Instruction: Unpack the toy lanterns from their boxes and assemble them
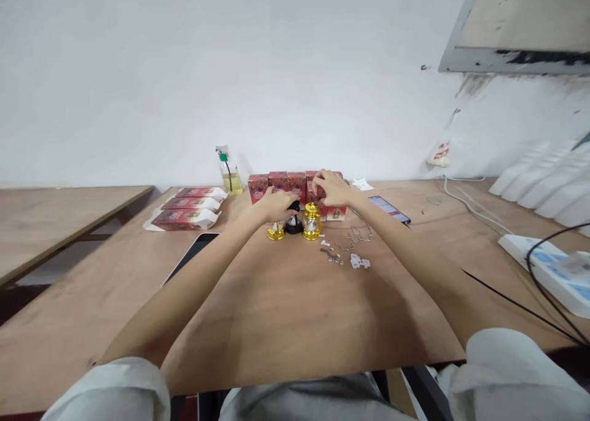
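Well, taking twelve o'clock as straight toward the wall from the little lanterns, what I meet nearest, at seven and five, are two pale rolled sleeves, with bare forearms running up over the wooden table. A black cable crosses at four, by a white unit with blue markings. At eight the left forearm cuts across my view of a dark tablet. Round small parts and white cut pieces lie at four to five, with thin bent wires just beyond. The lanterns stand in a row: a gold lantern, its top hidden from me by the left hand, then a black lantern and another gold lantern. The left fingers lie close together over the black one's top; I cannot tell whether they grip it. At one, the right hand blocks part of a row of red boxes; its fingers are bent, thumb apart, and I cannot tell whether they clamp a box. A lit phone lies at three, red-and-white cartons at nine, and a pump bottle of yellow liquid at ten to eleven. The boxes and cartons carry printed labels too small for me to read; likewise the red print on a plastic bag hanging at two, and the phone's screen.
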### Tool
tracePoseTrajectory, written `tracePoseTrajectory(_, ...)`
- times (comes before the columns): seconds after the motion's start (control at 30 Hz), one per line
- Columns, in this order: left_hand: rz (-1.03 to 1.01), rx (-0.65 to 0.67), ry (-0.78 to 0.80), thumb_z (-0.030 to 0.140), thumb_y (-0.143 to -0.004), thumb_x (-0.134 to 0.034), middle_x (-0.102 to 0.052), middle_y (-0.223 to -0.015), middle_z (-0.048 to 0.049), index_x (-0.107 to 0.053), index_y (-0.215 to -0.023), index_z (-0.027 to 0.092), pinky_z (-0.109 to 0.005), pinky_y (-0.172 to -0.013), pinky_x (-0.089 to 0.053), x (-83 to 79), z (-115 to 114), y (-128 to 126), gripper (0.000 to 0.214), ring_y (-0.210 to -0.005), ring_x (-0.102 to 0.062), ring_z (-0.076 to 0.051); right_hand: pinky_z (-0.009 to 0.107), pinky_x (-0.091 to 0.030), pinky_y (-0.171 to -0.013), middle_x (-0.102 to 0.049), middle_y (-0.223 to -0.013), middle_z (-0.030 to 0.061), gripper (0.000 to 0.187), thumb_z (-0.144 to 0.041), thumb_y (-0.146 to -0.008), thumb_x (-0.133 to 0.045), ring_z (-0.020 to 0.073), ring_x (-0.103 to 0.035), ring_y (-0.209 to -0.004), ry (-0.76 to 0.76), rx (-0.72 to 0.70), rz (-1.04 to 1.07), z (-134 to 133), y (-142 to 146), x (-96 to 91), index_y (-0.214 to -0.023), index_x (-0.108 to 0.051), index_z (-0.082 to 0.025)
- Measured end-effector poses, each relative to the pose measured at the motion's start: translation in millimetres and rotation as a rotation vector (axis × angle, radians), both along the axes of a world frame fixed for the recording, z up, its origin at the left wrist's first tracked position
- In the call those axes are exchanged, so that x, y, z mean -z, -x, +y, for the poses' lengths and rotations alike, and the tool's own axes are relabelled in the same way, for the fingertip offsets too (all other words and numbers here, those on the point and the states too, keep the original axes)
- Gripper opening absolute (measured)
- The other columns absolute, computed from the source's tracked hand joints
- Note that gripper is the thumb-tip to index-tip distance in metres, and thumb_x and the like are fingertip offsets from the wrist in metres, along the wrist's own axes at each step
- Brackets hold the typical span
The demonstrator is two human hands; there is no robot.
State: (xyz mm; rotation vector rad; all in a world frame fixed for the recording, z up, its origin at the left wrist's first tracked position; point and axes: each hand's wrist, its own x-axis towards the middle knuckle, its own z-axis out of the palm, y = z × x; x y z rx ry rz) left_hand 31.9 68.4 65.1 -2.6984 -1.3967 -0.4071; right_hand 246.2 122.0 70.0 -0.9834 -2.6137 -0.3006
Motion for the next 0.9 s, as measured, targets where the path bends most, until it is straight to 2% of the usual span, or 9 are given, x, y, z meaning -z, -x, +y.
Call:
tracePoseTrajectory(0.1, 0.01, 0.038, -0.007, 0.025, -0.078, -0.055, -0.064, -0.105, -0.0083, -0.06, -0.105, 0.022, -0.043, -0.097, -0.032, 3.5, 2, 5, 0.028, -0.102, -0.057, -0.026, 0.033, -0.038, -0.076, -0.048, -0.103, 0.0101, 0.029, -0.012, -0.061, -0.059, 0.0232, -0.047, -0.092, 0.032, 0.004, -0.026, 6, 7, 0.1, -0.088, -0.05, -0.015)
tracePoseTrajectory(0.23, 0.07, 0.048, -0.042, 0.03, -0.081, -0.055, -0.062, -0.108, -0.0085, -0.059, -0.108, 0.021, -0.032, -0.084, -0.039, 1.7, -6, 8, 0.028, -0.099, -0.058, -0.024, 0.036, -0.039, -0.081, -0.048, -0.107, 0.011, 0.047, -0.017, -0.059, -0.067, 0.0259, -0.047, -0.096, 0.053, 0.078, -0.004, 16, 15, 0.1, -0.102, -0.048, -0.014)
tracePoseTrajectory(0.33, 0.107, 0.01, -0.082, 0.034, -0.084, -0.053, -0.064, -0.105, -0.007, -0.06, -0.104, 0.021, -0.032, -0.085, -0.037, -0.9, -10, 6, 0.025, -0.096, -0.058, -0.022, 0.04, -0.036, -0.088, -0.047, -0.113, 0.0128, 0.064, -0.02, -0.058, -0.072, 0.0298, -0.044, -0.104, 0.096, 0.159, -0.001, 22, 17, -1.1, -0.116, -0.046, -0.014)
tracePoseTrajectory(0.47, 0.048, -0.065, -0.183, 0.037, -0.086, -0.05, -0.063, -0.108, -0.0118, -0.056, -0.114, 0.017, -0.039, -0.091, -0.035, 4.3, -21, 1, 0.035, -0.103, -0.055, -0.026, 0.046, -0.032, -0.091, -0.049, -0.115, 0.0126, 0.069, -0.031, -0.057, -0.078, 0.0346, -0.04, -0.109, 0.177, 0.275, -0.021, 24, 19, -5.9, -0.118, -0.05, -0.019)
tracePoseTrajectory(0.57, -0.122, -0.045, -0.36, 0.033, -0.088, -0.045, -0.056, -0.122, -0.0145, -0.051, -0.121, 0.015, -0.043, -0.096, -0.033, 15.1, -44, -2, 0.038, -0.117, -0.046, -0.028, 0.047, -0.032, -0.091, -0.049, -0.114, 0.0126, 0.071, -0.034, -0.054, -0.08, 0.0355, -0.039, -0.11, 0.176, 0.285, -0.032, 23, 21, -8.0, -0.118, -0.051, -0.019)
tracePoseTrajectory(0.63, -0.23, 0.021, -0.402, 0.029, -0.088, -0.042, -0.057, -0.119, -0.0129, -0.054, -0.117, 0.016, -0.042, -0.095, -0.036, 24.2, -67, -3, 0.034, -0.116, -0.047, -0.026, 0.045, -0.033, -0.091, -0.049, -0.113, 0.0117, 0.07, -0.03, -0.052, -0.08, 0.0342, -0.041, -0.109, 0.194, 0.281, -0.017, 21, 22, -7.5, -0.116, -0.053, -0.019)
tracePoseTrajectory(0.77, -0.196, 0.187, -0.248, 0.025, -0.086, -0.042, -0.063, -0.105, -0.0094, -0.061, -0.105, 0.021, -0.041, -0.091, -0.04, 42.4, -109, 0, 0.028, -0.105, -0.054, -0.023, 0.039, -0.041, -0.087, -0.051, -0.111, 0.0102, 0.068, -0.02, -0.049, -0.08, 0.0273, -0.05, -0.101, 0.336, 0.198, 0.145, 17, 14, -10.4, -0.11, -0.051, -0.014)
tracePoseTrajectory(0.83, -0.238, 0.204, -0.161, 0.026, -0.085, -0.044, -0.064, -0.102, -0.009, -0.061, -0.103, 0.021, -0.04, -0.09, -0.042, 51.0, -122, 3, 0.025, -0.101, -0.056, -0.023, 0.036, -0.046, -0.082, -0.054, -0.107, 0.0097, 0.071, -0.017, -0.047, -0.08, 0.0241, -0.053, -0.095, 0.399, 0.093, 0.285, 15, 3, -19.5, -0.11, -0.047, -0.012)
tracePoseTrajectory(0.9, -0.364, 0.186, -0.06, 0.028, -0.085, -0.046, -0.064, -0.1, -0.0086, -0.06, -0.102, 0.021, -0.039, -0.088, -0.045, 60.0, -128, 5, 0.023, -0.097, -0.057, -0.021, 0.037, -0.049, -0.079, -0.056, -0.105, 0.0094, 0.073, -0.018, -0.047, -0.08, 0.0237, -0.055, -0.093, 0.376, 0.017, 0.431, 11, -11, -33.9, -0.11, -0.044, -0.011)
